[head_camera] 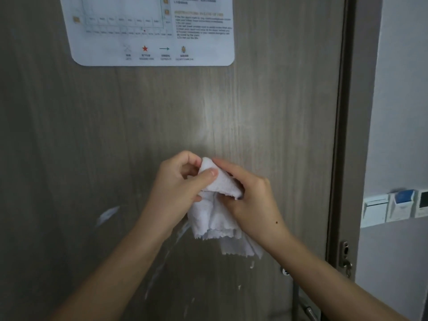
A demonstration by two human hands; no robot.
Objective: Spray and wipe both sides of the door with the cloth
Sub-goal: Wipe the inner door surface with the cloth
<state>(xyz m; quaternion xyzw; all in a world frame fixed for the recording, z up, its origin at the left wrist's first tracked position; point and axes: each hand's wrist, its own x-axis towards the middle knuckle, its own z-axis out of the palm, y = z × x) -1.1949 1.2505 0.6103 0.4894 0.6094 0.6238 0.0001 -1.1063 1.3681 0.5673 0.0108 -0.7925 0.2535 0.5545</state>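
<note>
The grey wood-grain door (162, 117) fills the view, with wet streaks low on its left and a printed notice (152, 31) stuck near its top. Just in front of it, both hands hold the white cloth (217, 205) bunched between them: the left hand (178, 188) pinches its top fold with thumb and fingers, while the right hand (252, 198) curls around its right side.

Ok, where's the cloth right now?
In the head view the cloth is low of centre, held between the left hand and right hand in front of the door, below the notice.
</note>
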